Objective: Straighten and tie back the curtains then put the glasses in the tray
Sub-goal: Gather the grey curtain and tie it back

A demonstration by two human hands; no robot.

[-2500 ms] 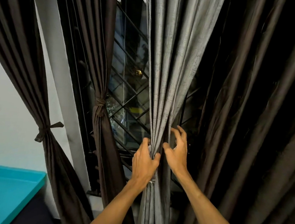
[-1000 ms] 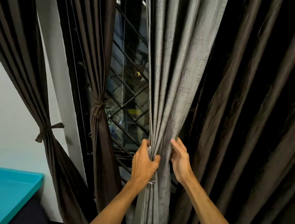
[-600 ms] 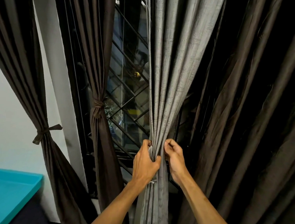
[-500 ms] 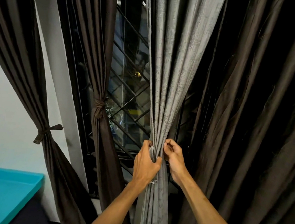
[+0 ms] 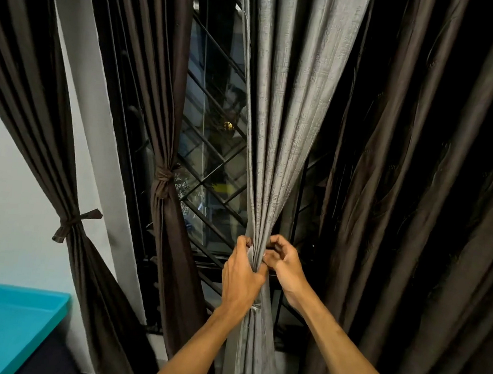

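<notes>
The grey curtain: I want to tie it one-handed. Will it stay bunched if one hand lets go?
Probably not: the grey curtain looks floppy, hanging in soft folds that narrow only where the left hand grips it. Above the right hand the pleats fan wide, so it would likely spread. Its rough weave may resist slipping.

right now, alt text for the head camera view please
The left hand grips the gathered folds of a grey curtain while the right hand pinches them beside it. Two brown curtains on the left are tied back; a teal tray sits lower-left.
</notes>
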